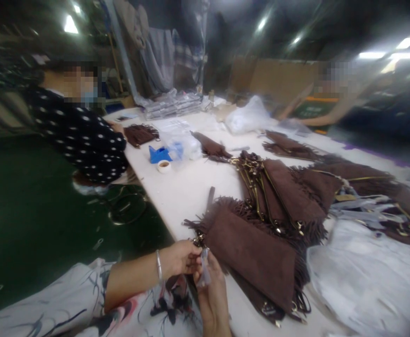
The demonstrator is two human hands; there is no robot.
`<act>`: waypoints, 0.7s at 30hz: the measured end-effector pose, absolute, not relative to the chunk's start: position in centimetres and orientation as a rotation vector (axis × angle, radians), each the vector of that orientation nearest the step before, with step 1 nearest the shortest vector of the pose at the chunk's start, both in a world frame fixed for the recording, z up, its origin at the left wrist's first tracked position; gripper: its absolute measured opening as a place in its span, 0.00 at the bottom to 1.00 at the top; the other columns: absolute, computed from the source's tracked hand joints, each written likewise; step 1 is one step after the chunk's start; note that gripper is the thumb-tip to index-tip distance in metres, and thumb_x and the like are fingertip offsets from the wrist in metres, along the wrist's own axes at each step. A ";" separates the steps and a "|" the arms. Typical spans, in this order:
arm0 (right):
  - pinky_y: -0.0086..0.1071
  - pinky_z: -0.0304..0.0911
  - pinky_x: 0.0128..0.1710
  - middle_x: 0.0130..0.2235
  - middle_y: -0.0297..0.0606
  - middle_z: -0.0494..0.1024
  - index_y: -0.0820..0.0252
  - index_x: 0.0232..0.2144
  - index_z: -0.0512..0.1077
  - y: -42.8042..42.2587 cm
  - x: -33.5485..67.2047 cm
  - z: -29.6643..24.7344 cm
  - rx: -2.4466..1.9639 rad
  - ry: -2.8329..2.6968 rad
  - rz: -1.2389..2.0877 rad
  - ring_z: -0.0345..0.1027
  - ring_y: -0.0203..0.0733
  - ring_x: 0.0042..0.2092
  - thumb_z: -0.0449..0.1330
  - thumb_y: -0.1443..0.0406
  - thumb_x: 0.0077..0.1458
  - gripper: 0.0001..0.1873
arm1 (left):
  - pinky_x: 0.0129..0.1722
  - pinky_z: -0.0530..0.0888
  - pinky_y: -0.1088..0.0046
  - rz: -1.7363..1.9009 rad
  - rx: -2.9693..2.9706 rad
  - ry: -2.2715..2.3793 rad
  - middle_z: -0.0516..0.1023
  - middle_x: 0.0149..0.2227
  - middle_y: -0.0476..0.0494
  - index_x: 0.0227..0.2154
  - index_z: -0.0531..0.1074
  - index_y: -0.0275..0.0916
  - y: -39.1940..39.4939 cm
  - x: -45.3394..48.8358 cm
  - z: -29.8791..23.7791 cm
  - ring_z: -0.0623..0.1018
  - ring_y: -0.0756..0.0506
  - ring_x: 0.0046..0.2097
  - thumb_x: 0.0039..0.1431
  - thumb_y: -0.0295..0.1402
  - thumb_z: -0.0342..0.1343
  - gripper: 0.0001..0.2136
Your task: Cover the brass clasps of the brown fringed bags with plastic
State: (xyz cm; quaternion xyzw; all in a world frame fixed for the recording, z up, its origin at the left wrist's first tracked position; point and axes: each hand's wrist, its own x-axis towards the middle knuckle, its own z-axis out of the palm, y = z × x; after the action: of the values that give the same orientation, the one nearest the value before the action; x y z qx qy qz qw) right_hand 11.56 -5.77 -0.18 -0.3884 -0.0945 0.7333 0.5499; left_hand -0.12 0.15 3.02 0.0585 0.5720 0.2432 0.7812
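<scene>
At the table's near edge my two hands meet beside a brown fringed bag [254, 248], which lies flat with its fringe spread around it. My left hand [182, 257], a bangle on its wrist, is closed with fingertips pinched at the bag's metal clasp [198, 239]. Just right of it, my right hand [214, 292] is closed around a small strip of clear plastic [204, 269]. The strip reaches up to the metal fitting; whether it is wrapped around it I cannot tell.
Several more brown fringed bags [289, 187] with gold zips lie piled on the white table [187, 187]. A large clear plastic bag [369, 276] bulges at right. A tape roll [163, 165] sits by a blue dispenser [159, 154]. One co-worker [78, 131] sits left, another [317, 110] across.
</scene>
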 end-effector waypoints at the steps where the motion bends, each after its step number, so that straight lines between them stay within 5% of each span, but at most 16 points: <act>1: 0.25 0.67 0.28 0.36 0.35 0.78 0.57 0.44 0.73 -5.8 11.6 -0.1 -0.912 -0.232 1.749 0.71 0.33 0.30 0.72 0.62 0.41 0.25 | 0.26 0.69 0.73 0.507 0.127 1.212 0.70 0.19 0.48 0.27 0.72 0.30 0.2 -0.1 3.0 0.73 0.48 0.20 0.52 0.31 0.61 0.08; 15: 0.24 0.64 0.24 0.34 0.32 0.75 0.51 0.45 0.72 -5.6 12.1 1.6 -0.863 -0.266 1.823 0.65 0.30 0.26 0.68 0.63 0.48 0.20 | 0.28 0.73 0.70 0.537 0.080 1.003 0.69 0.18 0.49 0.29 0.73 0.32 0.1 -0.2 2.4 0.72 0.48 0.21 0.53 0.31 0.61 0.06; 21: 0.21 0.60 0.22 0.31 0.31 0.75 0.57 0.46 0.68 -5.9 12.1 0.9 -0.934 -0.237 1.782 0.62 0.27 0.24 0.70 0.63 0.46 0.25 | 0.25 0.72 0.71 0.555 0.320 0.977 0.68 0.16 0.48 0.25 0.73 0.32 -0.1 0.0 2.2 0.71 0.47 0.20 0.51 0.28 0.57 0.04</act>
State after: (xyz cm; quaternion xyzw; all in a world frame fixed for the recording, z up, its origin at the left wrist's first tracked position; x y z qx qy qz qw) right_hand 12.14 -5.87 0.92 -0.3910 -0.0994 0.7463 0.5295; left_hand -0.04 -0.10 2.21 0.1511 0.4612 0.2620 0.8342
